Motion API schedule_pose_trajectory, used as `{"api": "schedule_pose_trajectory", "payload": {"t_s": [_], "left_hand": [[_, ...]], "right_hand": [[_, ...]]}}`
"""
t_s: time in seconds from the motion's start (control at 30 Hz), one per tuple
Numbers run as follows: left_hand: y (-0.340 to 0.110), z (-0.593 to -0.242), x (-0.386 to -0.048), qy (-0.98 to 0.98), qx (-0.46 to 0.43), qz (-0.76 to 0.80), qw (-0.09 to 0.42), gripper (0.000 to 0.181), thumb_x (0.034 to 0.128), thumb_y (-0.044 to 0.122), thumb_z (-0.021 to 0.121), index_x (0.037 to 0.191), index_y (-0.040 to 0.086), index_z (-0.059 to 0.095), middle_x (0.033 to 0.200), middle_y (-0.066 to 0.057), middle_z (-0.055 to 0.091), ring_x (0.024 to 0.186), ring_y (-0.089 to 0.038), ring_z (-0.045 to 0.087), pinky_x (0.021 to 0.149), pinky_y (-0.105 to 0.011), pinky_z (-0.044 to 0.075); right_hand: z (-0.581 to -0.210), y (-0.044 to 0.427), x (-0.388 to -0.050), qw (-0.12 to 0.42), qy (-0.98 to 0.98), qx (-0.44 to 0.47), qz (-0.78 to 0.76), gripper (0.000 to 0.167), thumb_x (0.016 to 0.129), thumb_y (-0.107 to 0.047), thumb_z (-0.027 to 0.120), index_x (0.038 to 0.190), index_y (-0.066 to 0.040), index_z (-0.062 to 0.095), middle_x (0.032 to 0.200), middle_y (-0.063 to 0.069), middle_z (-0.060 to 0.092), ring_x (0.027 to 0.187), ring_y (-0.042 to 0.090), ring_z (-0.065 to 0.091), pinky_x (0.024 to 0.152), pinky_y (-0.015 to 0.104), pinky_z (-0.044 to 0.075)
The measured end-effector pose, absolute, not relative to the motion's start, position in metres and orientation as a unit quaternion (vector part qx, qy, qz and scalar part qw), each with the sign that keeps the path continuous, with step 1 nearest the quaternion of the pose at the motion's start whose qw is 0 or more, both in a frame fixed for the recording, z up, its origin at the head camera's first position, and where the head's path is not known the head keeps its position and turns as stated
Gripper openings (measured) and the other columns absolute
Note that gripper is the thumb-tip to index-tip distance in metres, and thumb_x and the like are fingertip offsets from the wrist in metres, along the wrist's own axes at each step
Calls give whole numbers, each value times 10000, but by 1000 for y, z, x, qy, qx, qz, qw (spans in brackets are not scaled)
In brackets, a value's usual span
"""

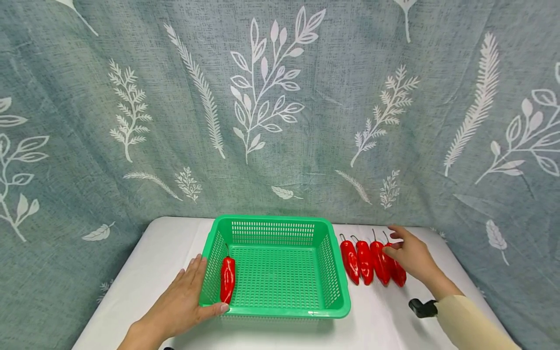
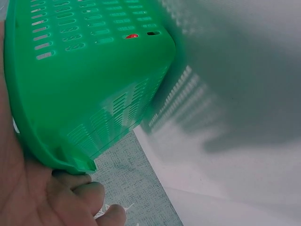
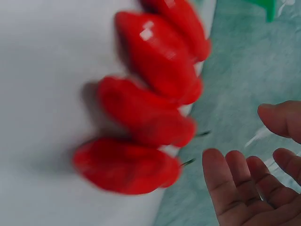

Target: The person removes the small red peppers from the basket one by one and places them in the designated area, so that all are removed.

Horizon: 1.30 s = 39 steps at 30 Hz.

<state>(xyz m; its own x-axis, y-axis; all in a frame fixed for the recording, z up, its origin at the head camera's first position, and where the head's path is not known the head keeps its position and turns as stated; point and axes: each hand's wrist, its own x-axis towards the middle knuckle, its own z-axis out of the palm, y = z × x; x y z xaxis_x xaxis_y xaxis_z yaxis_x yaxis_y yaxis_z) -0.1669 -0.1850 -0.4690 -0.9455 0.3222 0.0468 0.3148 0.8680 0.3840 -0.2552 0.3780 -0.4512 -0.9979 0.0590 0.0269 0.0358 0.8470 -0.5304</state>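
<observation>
A green plastic basket (image 1: 284, 312) with slotted walls stands on the white table in the head view. Inside it, by the left wall, lies one red pepper (image 1: 227, 280). My left hand (image 1: 178, 297) rests on the basket's left rim with its fingers extended, the thumb on the front rim. To the right of the basket, several red peppers (image 1: 365, 262) lie side by side, stems pointing away. Above the rightmost ones is my right hand (image 1: 413, 253), holding nothing. The right wrist view shows its spread fingers (image 3: 217, 176) apart from the pepper stems.
A white cloth (image 1: 175, 243) covers the table. Behind it hangs a grey-green curtain (image 1: 306, 184) with white leaf prints. A black strap piece (image 1: 423, 308) sticks out by the right sleeve (image 1: 470, 323).
</observation>
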Motion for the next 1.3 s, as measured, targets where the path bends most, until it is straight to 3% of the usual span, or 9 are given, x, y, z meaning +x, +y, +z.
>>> {"api": "schedule_pose_trajectory", "payload": {"t_s": [0.3,0.57,0.93,1.3], "left_hand": [[-186,-468,-167,965,167,203,14,1296,853,859,591,1635,-100,208,1719,-287,211,1589,-458,250,1272,-634,249],[-188,-467,-170,965,163,205,21,1308,841,868,594,1637,-95,206,1724,-278,204,1593,-452,246,1277,-627,246],[-187,-466,-171,965,162,207,23,1300,843,864,600,1637,-90,216,1728,-268,204,1598,-442,240,1283,-617,241],[-186,-468,-172,964,155,215,28,1325,824,889,586,1646,-75,201,1734,-258,191,1607,-429,223,1291,-610,227]], "right_hand": [[-417,332,-250,39,-951,39,305,689,993,-201,717,1577,5,416,1421,299,591,1155,407,685,813,445,636],[-393,283,-252,29,-932,94,348,642,1009,-182,697,1577,-34,436,1429,244,604,1168,367,687,775,334,619],[-395,198,-262,-43,-893,148,423,634,983,-143,736,1561,-100,478,1425,206,611,1151,312,706,725,332,642],[-417,117,-274,-142,-863,171,454,691,952,-158,780,1571,-158,473,1451,199,595,896,223,751,710,413,652]]}}
